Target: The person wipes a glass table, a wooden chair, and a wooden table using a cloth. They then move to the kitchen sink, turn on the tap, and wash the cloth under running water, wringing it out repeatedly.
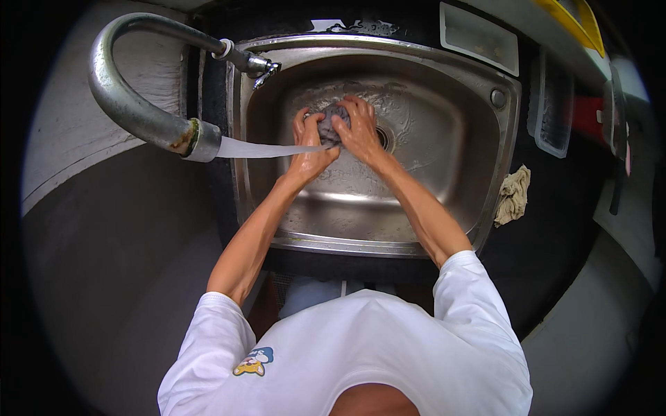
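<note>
Both my hands are low in a stainless steel sink (468, 171), gripping a bunched grey cloth (331, 125) between them. My left hand (311, 148) holds the cloth's left side, its fingers curled over the top. From the right, my right hand (362, 130) presses on it with the thumb across its face. A stream of running water (265, 151) comes from the curved metal faucet (109, 67) and meets my left hand by the cloth's lower edge. Wet skin shines on both hands. Part of the drain (383, 138) shows beside my right wrist.
The faucet's tap handle (266, 73) juts over the sink's back left corner. A crumpled beige cloth (513, 196) lies on the dark counter at the right. A translucent plastic tray (479, 39) and a clear plastic container (554, 109) stand behind it. Something yellow (575, 26) is at the upper right.
</note>
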`<action>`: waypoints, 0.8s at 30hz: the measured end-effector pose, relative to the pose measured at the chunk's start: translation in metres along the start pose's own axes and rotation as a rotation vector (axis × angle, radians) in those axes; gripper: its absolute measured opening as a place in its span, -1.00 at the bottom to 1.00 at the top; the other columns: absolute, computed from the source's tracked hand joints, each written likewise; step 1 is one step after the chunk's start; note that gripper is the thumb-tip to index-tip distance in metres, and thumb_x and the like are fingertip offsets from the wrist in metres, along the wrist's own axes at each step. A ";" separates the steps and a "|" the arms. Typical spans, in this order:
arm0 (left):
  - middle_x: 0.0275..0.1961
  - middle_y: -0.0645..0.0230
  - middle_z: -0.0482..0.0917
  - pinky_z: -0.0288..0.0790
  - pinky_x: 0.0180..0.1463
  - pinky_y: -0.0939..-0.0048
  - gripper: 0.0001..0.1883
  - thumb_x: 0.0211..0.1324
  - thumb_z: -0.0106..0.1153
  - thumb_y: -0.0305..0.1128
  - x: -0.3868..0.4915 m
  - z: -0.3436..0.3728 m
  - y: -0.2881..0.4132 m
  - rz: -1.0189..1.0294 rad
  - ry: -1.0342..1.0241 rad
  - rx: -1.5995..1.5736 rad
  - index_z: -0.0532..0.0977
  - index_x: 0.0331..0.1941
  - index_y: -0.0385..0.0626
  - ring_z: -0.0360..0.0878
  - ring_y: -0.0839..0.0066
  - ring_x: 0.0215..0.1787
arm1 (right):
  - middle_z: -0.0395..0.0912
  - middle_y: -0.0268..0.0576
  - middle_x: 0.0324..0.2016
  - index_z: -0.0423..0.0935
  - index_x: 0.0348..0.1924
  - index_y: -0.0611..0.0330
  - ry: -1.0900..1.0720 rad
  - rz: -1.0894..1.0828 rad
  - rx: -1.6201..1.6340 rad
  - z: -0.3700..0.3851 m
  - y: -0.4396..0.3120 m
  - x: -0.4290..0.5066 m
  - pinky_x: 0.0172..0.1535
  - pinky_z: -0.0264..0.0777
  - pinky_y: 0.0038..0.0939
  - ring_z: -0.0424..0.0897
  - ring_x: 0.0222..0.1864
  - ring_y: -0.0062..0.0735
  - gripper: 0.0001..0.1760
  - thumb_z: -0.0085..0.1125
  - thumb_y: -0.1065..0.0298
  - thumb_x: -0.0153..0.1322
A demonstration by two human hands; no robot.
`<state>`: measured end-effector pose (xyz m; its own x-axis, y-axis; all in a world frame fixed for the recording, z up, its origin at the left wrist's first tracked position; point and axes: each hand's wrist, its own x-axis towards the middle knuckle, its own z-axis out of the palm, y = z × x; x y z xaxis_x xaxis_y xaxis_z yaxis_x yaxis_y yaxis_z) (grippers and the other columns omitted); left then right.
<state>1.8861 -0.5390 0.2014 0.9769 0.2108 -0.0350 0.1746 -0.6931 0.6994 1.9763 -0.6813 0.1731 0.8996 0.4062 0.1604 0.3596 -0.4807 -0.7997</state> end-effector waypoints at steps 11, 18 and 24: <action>0.28 -0.03 0.48 0.24 0.44 -0.14 -0.23 -0.03 0.45 -0.25 0.037 0.011 -0.026 -0.265 -0.339 -0.003 0.39 0.29 -0.25 0.32 -0.18 0.36 | 0.59 0.21 -0.15 0.58 -0.28 0.26 -0.173 -0.006 0.161 0.056 0.013 0.032 0.09 0.37 0.20 0.52 -0.02 0.28 -0.76 0.26 0.23 0.47; 0.49 -0.14 0.25 0.10 0.56 -0.15 0.00 -0.11 0.54 -0.25 0.007 0.004 -0.001 -0.088 -0.049 0.056 0.23 0.44 -0.25 0.19 -0.19 0.52 | 0.53 0.15 0.14 0.61 0.09 0.23 0.025 -0.003 0.050 0.005 -0.004 0.004 0.28 0.24 0.17 0.39 0.19 0.26 -0.59 0.23 0.12 0.52; 0.40 -0.14 0.33 0.08 0.52 -0.17 -0.17 0.08 0.38 -0.29 -0.035 0.026 -0.023 0.149 -0.101 0.125 0.25 0.42 -0.28 0.24 -0.21 0.46 | 0.51 -0.02 -0.20 0.53 -0.25 0.23 -0.017 -0.224 0.077 0.032 -0.009 -0.055 0.11 0.30 0.10 0.42 -0.05 0.11 -0.82 0.22 0.30 0.41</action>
<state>1.8512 -0.5479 0.1680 0.9993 0.0338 -0.0141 0.0353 -0.7929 0.6084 1.9153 -0.6740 0.1532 0.7950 0.5094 0.3294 0.5290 -0.3165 -0.7874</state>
